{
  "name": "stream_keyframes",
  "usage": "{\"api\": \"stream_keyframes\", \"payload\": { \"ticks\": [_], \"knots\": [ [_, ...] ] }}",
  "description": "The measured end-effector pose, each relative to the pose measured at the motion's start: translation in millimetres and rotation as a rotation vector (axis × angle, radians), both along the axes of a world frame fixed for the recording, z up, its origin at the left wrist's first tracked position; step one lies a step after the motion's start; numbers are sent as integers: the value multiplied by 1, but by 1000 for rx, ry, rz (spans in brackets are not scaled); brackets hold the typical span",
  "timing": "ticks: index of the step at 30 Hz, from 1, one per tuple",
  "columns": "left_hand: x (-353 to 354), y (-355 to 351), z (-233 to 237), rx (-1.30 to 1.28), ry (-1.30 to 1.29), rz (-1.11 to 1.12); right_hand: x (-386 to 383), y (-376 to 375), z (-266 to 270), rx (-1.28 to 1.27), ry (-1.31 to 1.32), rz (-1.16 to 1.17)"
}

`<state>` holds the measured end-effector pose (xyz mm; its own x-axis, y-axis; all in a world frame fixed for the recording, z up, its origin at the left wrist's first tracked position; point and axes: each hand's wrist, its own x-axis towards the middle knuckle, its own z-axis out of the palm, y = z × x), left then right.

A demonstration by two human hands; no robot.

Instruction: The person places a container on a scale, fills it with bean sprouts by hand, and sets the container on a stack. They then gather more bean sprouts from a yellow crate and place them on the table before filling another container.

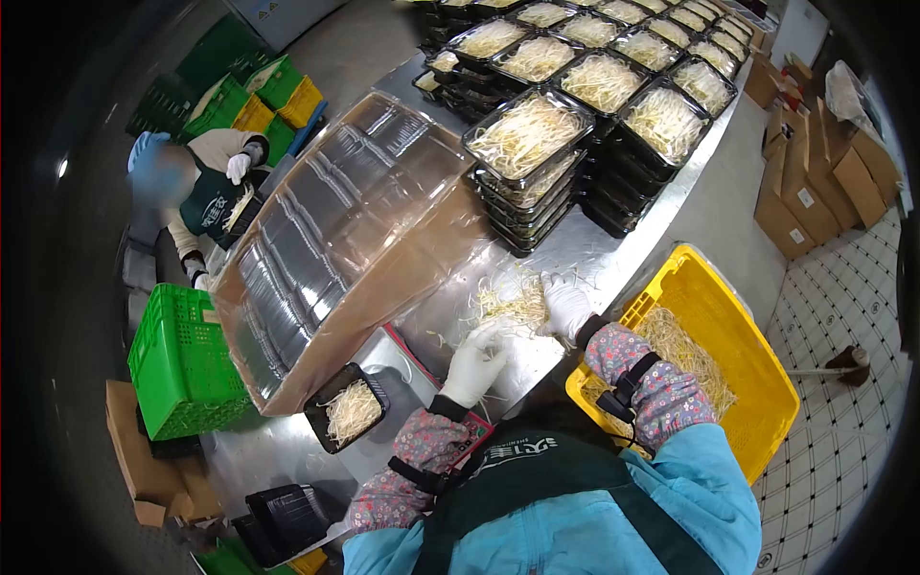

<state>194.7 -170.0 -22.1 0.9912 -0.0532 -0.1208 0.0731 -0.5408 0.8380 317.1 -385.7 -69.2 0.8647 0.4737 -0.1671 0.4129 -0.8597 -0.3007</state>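
Note:
A loose heap of bean sprouts (513,299) lies on the metal table in front of me, with strands scattered around it. My left hand (474,369), in a white glove, is at the near-left edge of the heap, its fingers loosely curved and apart from the thumb. On the heap's right side, my gloved right hand (568,307) touches the sprouts with fingers spread. Neither hand visibly holds a bunch. To the left, a black tray (326,436) with sprouts in it sits on a flat grey surface, probably a scale.
A yellow crate (757,383) holding sprouts is at my right. Stacked packed trays (532,139) fill the table's far side. A lined carton (335,240) of plastic lids stands left, near a green crate (182,364). Across the table works a co-worker (206,192). Cardboard boxes (815,182) lie right.

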Motion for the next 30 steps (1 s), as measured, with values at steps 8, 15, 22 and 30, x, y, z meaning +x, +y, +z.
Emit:
{"api": "stream_keyframes", "payload": {
  "ticks": [8,15,22,30],
  "knots": [
    [-93,48,86,-228,-41,243,18,-15,-13,130,86,-121],
    [-185,141,96,-230,-422,796,31,-29,-8,650,530,-188],
    [-258,216,81,-69,-496,1099,12,-8,19,937,512,-66],
    [-326,253,66,272,-558,1227,-13,71,88,778,378,95]
  ]
}}
